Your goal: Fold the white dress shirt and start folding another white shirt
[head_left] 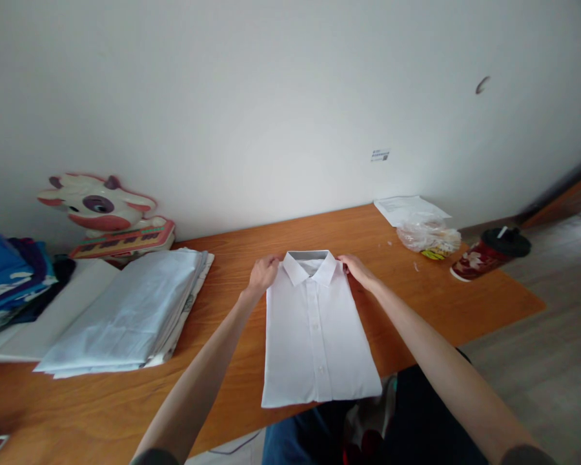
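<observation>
I hold a white shirt [295, 329] by its two far corners: my left hand [263, 274] grips the left shoulder beside the collar, and my right hand [359, 270] grips the right one. The shirt lies folded, buttons up, on the wooden table [232, 265], collar at the far end and hem at the near edge. To the left sits a stack of folded cloth [121, 316]; at the far right are a plastic bag [426, 236] and a dark red cup [481, 258].
</observation>
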Available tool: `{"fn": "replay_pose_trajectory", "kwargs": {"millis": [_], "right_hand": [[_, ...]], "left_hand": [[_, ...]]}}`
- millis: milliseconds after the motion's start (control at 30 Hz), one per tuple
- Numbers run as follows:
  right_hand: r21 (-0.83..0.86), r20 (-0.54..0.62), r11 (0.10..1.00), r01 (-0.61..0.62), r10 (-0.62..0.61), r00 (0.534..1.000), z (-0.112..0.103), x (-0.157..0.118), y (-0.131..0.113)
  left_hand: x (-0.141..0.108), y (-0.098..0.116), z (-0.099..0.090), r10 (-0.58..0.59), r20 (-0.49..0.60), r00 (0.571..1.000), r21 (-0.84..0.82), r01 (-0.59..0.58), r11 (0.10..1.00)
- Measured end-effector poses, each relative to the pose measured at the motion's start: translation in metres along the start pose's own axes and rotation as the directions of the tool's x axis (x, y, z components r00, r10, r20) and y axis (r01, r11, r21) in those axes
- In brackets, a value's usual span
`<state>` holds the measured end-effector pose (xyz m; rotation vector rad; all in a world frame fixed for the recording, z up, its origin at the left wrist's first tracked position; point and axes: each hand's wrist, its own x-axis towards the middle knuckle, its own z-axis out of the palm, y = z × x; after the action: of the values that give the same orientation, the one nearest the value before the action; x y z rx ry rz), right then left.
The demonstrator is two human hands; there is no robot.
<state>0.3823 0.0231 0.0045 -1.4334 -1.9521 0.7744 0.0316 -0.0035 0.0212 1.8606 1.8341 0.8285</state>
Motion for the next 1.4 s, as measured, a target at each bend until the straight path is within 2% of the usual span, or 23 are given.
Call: {"fn": "replay_pose_trajectory", "kwargs": {"millis": [100, 200, 333, 500, 567, 700, 800, 900, 1067, 1167, 1233, 1300, 1333, 1400], "right_hand": [[-0.019, 0.000, 1.000, 0.018, -0.018, 1.000, 0.003, 0.011, -0.005], [-0.055, -0.050, 0.997, 0.050, -0.053, 0.997, 0.013, 0.013, -0.008], [-0.071, -0.118, 0.993, 0.090, -0.098, 0.988, 0.024, 0.000, -0.009], [-0.188, -0.232, 0.952, 0.241, -0.282, 0.931, 0.027, -0.021, -0.026], [-0.264, -0.171, 0.932, 0.250, -0.300, 0.939, 0.031, -0.026, -0.032], [-0.347, 0.027, 0.906, 0.243, -0.249, 0.968, 0.040, -0.032, -0.035], [-0.372, 0.022, 0.887, 0.272, -0.284, 0.959, 0.042, -0.033, -0.037], [-0.363, 0.056, 0.872, 0.328, -0.331, 0.942, 0.045, -0.037, -0.043], [-0.343, 0.110, 0.881, 0.326, -0.306, 0.945, 0.057, -0.045, -0.053], [-0.295, 0.067, 0.899, 0.323, -0.318, 0.946, 0.046, -0.054, -0.063], [-0.240, -0.052, 0.934, 0.264, -0.284, 0.957, 0.029, -0.071, -0.068], [-0.150, -0.170, 0.980, 0.129, -0.154, 0.973, 0.008, -0.102, -0.068], [-0.091, -0.184, 0.995, 0.046, -0.062, 0.981, -0.001, -0.122, -0.066], [0.026, -0.113, 0.992, -0.126, 0.129, 0.985, -0.015, -0.169, -0.060]], "left_hand": [[0.010, 0.010, 0.008, 0.000, 0.030, 1.000, -0.005, 0.000, 1.000], [0.010, 0.019, 0.018, 0.030, 0.004, 1.000, -0.006, -0.030, 1.000], [-0.006, 0.024, 0.027, 0.096, -0.048, 0.994, -0.029, -0.097, 0.995], [-0.017, 0.022, 0.032, 0.176, -0.175, 0.969, -0.034, -0.184, 0.982], [-0.017, 0.020, 0.036, 0.164, -0.159, 0.974, -0.008, -0.168, 0.986], [-0.022, 0.017, 0.044, 0.154, -0.069, 0.986, 0.094, -0.147, 0.985], [-0.031, 0.024, 0.043, 0.235, -0.074, 0.969, 0.177, -0.219, 0.959], [-0.044, 0.038, 0.045, 0.313, -0.078, 0.947, 0.188, -0.294, 0.937], [-0.058, 0.054, 0.054, 0.284, 0.005, 0.959, 0.168, -0.281, 0.945], [-0.070, 0.056, 0.039, 0.266, -0.047, 0.963, 0.104, -0.260, 0.960], [-0.091, 0.052, 0.016, 0.204, -0.124, 0.971, 0.074, -0.196, 0.978], [-0.124, 0.044, -0.009, 0.053, -0.145, 0.988, 0.071, -0.043, 0.997], [-0.145, 0.039, -0.021, -0.045, -0.109, 0.993, 0.070, 0.053, 0.996], [-0.189, 0.030, -0.038, -0.213, 0.023, 0.977, 0.033, 0.212, 0.977]]}}
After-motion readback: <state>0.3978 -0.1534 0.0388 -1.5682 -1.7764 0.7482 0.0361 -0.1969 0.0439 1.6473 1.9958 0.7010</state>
